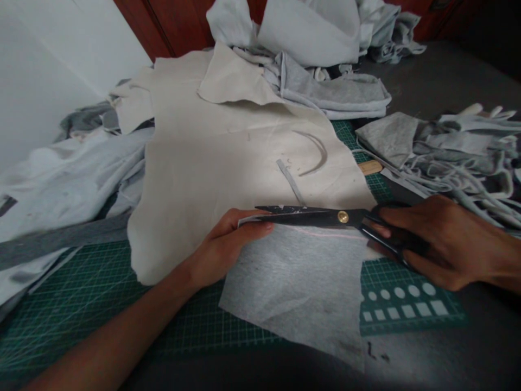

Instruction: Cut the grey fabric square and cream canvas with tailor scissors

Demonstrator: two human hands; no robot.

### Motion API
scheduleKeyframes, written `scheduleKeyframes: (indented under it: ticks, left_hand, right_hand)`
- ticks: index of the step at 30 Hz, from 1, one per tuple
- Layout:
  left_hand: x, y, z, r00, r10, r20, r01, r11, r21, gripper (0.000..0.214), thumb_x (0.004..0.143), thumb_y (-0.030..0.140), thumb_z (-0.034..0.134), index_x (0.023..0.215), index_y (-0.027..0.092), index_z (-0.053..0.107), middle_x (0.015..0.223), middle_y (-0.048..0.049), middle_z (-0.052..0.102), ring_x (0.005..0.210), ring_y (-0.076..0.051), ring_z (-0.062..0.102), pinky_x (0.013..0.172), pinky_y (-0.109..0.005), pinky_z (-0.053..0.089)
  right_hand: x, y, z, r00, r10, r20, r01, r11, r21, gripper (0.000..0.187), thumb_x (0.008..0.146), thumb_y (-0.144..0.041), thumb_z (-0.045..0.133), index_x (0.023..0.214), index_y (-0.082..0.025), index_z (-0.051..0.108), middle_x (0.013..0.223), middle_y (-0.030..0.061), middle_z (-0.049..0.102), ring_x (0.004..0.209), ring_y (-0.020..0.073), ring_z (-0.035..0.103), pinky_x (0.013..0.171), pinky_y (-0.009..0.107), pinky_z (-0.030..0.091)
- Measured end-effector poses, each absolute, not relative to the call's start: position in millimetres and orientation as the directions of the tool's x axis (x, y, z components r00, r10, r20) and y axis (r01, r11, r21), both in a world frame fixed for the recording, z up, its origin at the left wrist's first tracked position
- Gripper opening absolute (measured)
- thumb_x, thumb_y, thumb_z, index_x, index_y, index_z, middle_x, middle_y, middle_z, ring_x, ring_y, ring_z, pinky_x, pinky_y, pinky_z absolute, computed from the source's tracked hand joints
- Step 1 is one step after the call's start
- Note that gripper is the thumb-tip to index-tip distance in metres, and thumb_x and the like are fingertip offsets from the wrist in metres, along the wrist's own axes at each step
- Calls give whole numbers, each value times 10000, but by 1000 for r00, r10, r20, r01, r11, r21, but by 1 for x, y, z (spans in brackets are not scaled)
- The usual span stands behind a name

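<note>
My right hand is wrapped round the handles of black scissors with a brass pivot. Their blades are slightly parted and point left along the top edge of a piece of grey fabric. That edge is pinched between the thumb and fingers of my left hand, close to the blade tips. A faint pinkish line runs along the fabric near the blades. Beyond the scissors, a thin grey strip and a curved cream strip lie on a large cream cloth.
A green cutting mat with printed grid and shapes lies under the cloth. Fabric scraps pile up at the left, the back and the right. A wooden piece pokes out by the cloth's right edge.
</note>
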State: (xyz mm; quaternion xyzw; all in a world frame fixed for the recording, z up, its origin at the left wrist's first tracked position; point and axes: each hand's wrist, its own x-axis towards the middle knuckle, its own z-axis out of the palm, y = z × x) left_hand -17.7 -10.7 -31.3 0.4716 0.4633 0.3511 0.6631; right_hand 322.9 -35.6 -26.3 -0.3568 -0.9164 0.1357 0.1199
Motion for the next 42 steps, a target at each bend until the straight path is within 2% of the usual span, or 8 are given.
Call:
scheduleKeyframes:
  ticks: [6, 11, 16, 23, 29, 36, 42]
  left_hand:
    - [-15, -11, -28, 402, 868, -293, 3, 318, 948, 107, 769, 347, 780, 772, 241, 794, 710, 26, 721, 634, -129, 618, 573, -229, 455]
    - [-15, -11, -28, 386, 871, -305, 52, 310, 949, 96, 769, 336, 770, 747, 243, 777, 657, 42, 658, 587, -103, 561, 519, -202, 412]
    - [-16, -8, -29, 478, 820, -315, 79, 317, 945, 191, 809, 338, 732, 667, 211, 730, 595, 46, 572, 527, -79, 479, 464, -186, 351]
    - [-18, -7, -31, 458, 842, -285, 103, 269, 958, 211, 803, 332, 718, 647, 194, 685, 565, 47, 534, 528, -88, 470, 456, -193, 335]
    - [-18, -6, -33, 470, 836, -283, 129, 252, 959, 265, 817, 364, 700, 630, 187, 637, 534, 55, 501, 494, -87, 440, 445, -209, 305]
    - [-17, -7, -27, 453, 827, -334, 112, 319, 941, 205, 815, 366, 700, 706, 193, 697, 596, 43, 578, 525, -97, 507, 493, -216, 385]
    - [-17, -8, -26, 389, 827, -406, 104, 398, 912, 191, 796, 400, 723, 766, 212, 747, 701, -3, 695, 688, -179, 650, 605, -264, 493]
  right_hand:
    - [322, -35, -25, -725, 679, 116, 624, 719, -306, 183, 755, -150, 439, 880, -284, 441, 564, -75, 499, 395, 145, 521, 408, 290, 373]
    - [321, -35, -23, -738, 664, 120, 620, 738, -268, 196, 751, -144, 451, 886, -285, 430, 574, -71, 517, 391, 154, 523, 404, 305, 373]
    - [319, -36, -22, -735, 666, 128, 627, 739, -244, 181, 764, -145, 455, 885, -278, 435, 578, -66, 529, 394, 156, 534, 403, 303, 379]
    - [315, -35, -19, -753, 641, 148, 619, 767, -172, 141, 807, -156, 443, 904, -258, 452, 572, -59, 555, 384, 158, 557, 400, 306, 405]
    - [316, -37, -21, -740, 655, 154, 625, 754, -203, 147, 803, -152, 452, 907, -255, 468, 573, -56, 560, 388, 165, 555, 409, 309, 393]
    - [318, -39, -26, -711, 686, 155, 639, 723, -263, 168, 779, -162, 481, 921, -254, 478, 581, -49, 560, 386, 164, 537, 413, 310, 358]
    - [320, -40, -30, -681, 721, 127, 668, 683, -295, 166, 777, -169, 477, 919, -254, 482, 556, -55, 517, 395, 166, 535, 425, 305, 353]
